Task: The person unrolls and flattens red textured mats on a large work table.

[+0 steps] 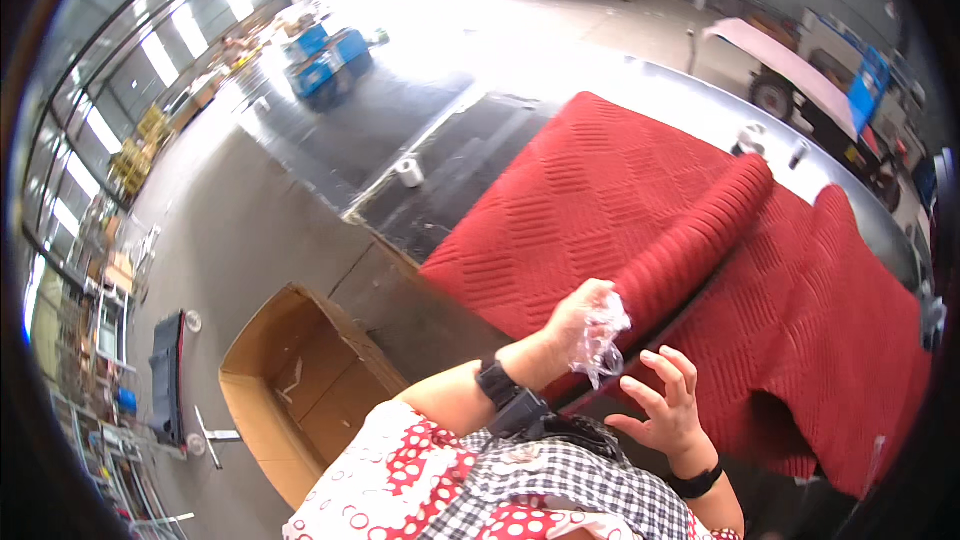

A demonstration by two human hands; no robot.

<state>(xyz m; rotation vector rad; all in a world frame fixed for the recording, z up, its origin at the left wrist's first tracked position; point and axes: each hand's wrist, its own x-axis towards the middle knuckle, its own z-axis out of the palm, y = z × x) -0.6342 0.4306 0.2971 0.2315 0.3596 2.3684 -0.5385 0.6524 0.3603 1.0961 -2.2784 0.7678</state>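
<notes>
My left hand (571, 325) is closed around a crumpled piece of clear plastic film (604, 342), held over the near end of a red rolled-up edge. That roll (695, 235) belongs to a red quilted mat (560, 210) with a ribbed checker pattern, which lies on the table. To the right, my right hand (668, 408) hovers open with its fingers spread and nothing in it. Below it and further right, more of the red ribbed material (830, 340) lies loosely folded, draping over the near edge.
An open cardboard box (262, 390) stands at my left by the dark table (390, 115). A white roll (408, 171) sits on the table beyond the mat. Blue containers (325, 55) stand further back. A wheeled cart (790, 70) with a pale pink top is at the far right.
</notes>
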